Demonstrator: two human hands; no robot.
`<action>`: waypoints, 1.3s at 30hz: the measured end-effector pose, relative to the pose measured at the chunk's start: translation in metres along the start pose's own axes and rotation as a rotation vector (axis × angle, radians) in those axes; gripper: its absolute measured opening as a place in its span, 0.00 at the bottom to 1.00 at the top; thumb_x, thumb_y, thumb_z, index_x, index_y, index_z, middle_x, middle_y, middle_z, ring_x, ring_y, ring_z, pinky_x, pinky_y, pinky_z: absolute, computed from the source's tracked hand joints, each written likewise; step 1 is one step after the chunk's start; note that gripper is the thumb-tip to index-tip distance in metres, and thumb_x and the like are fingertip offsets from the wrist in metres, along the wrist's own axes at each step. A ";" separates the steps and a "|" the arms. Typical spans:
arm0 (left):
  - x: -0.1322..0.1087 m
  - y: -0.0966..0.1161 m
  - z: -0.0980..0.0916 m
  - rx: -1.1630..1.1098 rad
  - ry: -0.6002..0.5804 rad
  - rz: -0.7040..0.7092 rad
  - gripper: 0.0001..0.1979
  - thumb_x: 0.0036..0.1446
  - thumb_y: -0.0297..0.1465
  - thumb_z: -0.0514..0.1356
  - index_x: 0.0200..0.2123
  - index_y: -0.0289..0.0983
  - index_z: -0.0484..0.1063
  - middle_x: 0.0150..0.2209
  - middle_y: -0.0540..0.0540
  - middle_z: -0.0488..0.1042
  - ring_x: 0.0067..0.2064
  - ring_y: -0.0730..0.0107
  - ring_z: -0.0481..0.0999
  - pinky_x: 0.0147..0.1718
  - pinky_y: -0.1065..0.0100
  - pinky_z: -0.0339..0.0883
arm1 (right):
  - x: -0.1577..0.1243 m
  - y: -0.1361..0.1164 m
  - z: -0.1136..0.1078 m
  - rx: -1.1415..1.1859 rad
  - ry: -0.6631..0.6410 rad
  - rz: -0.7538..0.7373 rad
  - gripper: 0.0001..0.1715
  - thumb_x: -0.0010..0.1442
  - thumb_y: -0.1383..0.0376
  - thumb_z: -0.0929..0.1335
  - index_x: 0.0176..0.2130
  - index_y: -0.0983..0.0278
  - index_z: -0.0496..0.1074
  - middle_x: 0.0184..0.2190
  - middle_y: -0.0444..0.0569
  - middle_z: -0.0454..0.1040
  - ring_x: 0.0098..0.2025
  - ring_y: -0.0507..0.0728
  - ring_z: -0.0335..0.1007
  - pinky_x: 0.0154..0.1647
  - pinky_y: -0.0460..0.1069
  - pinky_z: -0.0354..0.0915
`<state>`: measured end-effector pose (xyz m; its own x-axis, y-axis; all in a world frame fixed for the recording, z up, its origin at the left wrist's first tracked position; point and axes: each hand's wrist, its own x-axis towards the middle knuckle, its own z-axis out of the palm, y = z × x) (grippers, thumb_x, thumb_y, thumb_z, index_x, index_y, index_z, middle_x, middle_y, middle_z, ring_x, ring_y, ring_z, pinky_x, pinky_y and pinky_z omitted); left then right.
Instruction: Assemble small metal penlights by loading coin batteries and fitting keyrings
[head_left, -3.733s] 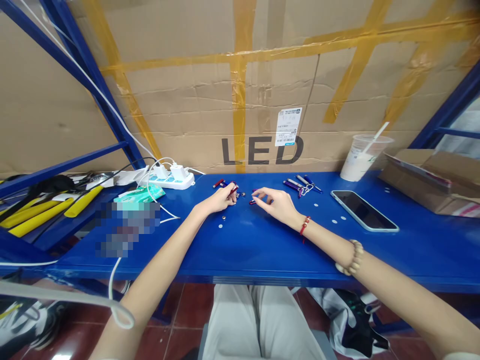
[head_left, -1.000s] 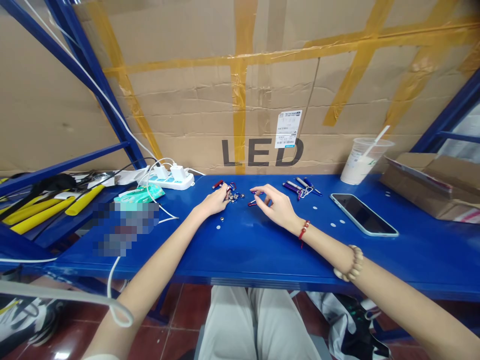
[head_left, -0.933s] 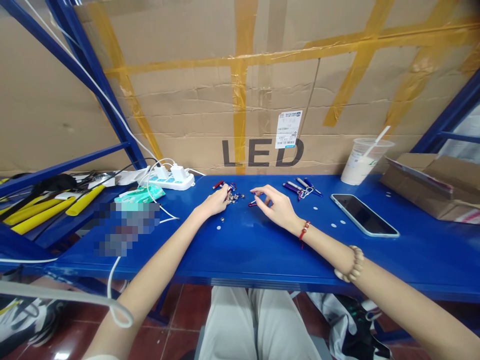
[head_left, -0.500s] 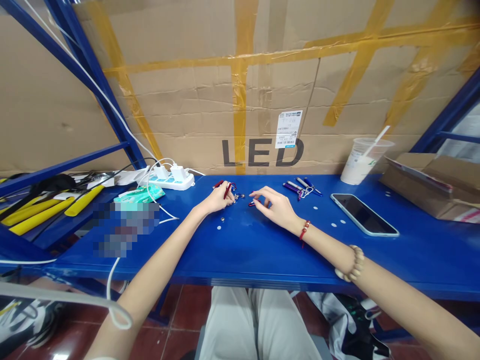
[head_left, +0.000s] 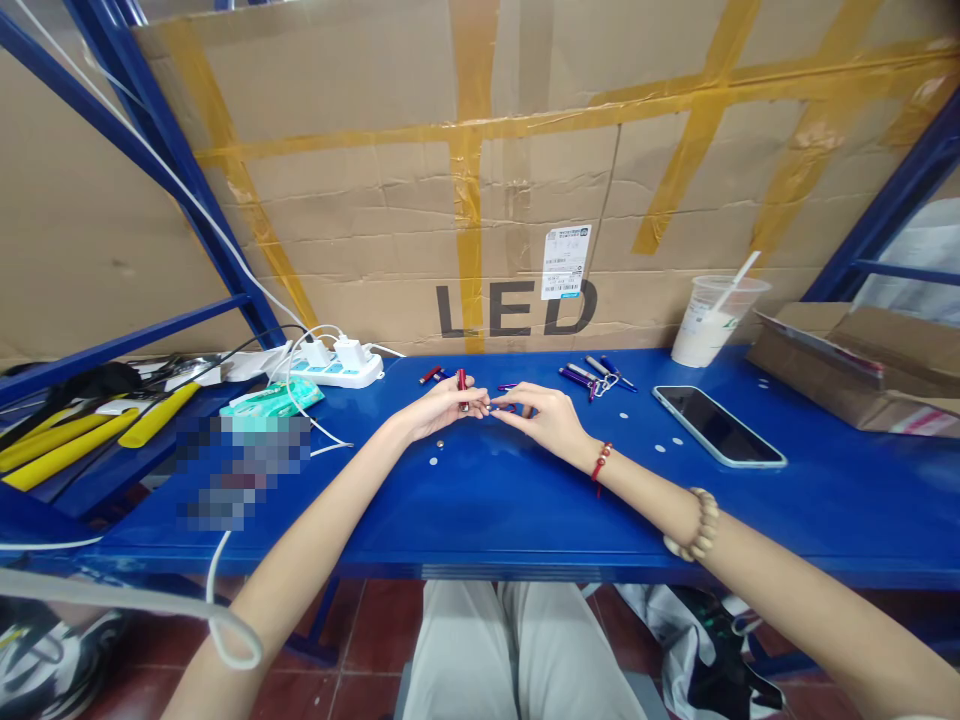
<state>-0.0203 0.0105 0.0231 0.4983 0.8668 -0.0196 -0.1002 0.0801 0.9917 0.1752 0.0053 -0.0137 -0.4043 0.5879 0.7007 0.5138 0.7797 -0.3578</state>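
My left hand [head_left: 442, 405] pinches a small red tube [head_left: 461, 384] and holds it upright above the blue table [head_left: 495, 500]. My right hand [head_left: 544, 415] is close beside it, its fingertips almost meeting the left ones; thumb and forefinger are pinched on something I cannot make out. Small silver round pieces [head_left: 434, 461] lie on the table just in front of the left hand. Another red tube [head_left: 430, 374] lies behind the hands.
A group of purple and blue tubes with key rings [head_left: 596, 375] lies to the right, then a phone [head_left: 718, 424], a plastic cup with a straw [head_left: 709, 320] and a cardboard box [head_left: 855, 365]. A power strip [head_left: 330, 365] and yellow-handled tools [head_left: 90, 435] sit left.
My left hand picked the red tube out of the small parts and raised it upright. My right hand moved left until its fingertips came close to the left ones.
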 end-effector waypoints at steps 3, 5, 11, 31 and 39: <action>-0.001 0.000 0.002 -0.087 -0.017 -0.013 0.12 0.50 0.27 0.63 0.29 0.35 0.59 0.30 0.48 0.74 0.32 0.73 0.75 0.36 0.69 0.63 | 0.000 -0.001 0.000 0.019 0.037 -0.035 0.11 0.58 0.59 0.67 0.34 0.61 0.77 0.34 0.46 0.77 0.23 0.48 0.66 0.26 0.43 0.63; -0.002 0.000 0.002 -0.115 -0.022 -0.019 0.10 0.51 0.26 0.62 0.30 0.34 0.61 0.29 0.48 0.74 0.31 0.74 0.75 0.36 0.69 0.63 | -0.001 -0.002 -0.001 0.023 0.061 -0.055 0.10 0.58 0.60 0.67 0.34 0.61 0.77 0.34 0.46 0.77 0.23 0.48 0.66 0.26 0.43 0.63; -0.002 0.004 0.004 -0.175 -0.064 -0.009 0.06 0.56 0.26 0.58 0.27 0.30 0.68 0.29 0.46 0.73 0.30 0.75 0.73 0.37 0.70 0.65 | -0.001 -0.006 0.000 0.028 0.123 -0.049 0.09 0.58 0.61 0.67 0.34 0.61 0.76 0.34 0.45 0.75 0.20 0.45 0.62 0.24 0.43 0.61; 0.001 -0.004 0.002 0.044 -0.185 -0.155 0.14 0.58 0.41 0.49 0.29 0.36 0.60 0.26 0.44 0.71 0.21 0.76 0.58 0.18 0.73 0.47 | 0.006 -0.015 -0.002 0.387 0.154 0.444 0.23 0.51 0.50 0.69 0.35 0.68 0.78 0.13 0.45 0.70 0.15 0.50 0.63 0.20 0.47 0.62; 0.002 -0.005 0.005 0.105 -0.189 -0.104 0.15 0.59 0.38 0.47 0.31 0.33 0.64 0.25 0.45 0.68 0.22 0.76 0.55 0.20 0.72 0.45 | 0.003 -0.015 -0.004 0.275 0.127 0.137 0.14 0.55 0.56 0.68 0.32 0.64 0.78 0.33 0.50 0.77 0.18 0.48 0.65 0.22 0.47 0.65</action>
<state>-0.0144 0.0089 0.0187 0.6549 0.7479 -0.1081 0.0454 0.1038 0.9936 0.1692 -0.0057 -0.0032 -0.2395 0.6730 0.6998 0.3263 0.7346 -0.5948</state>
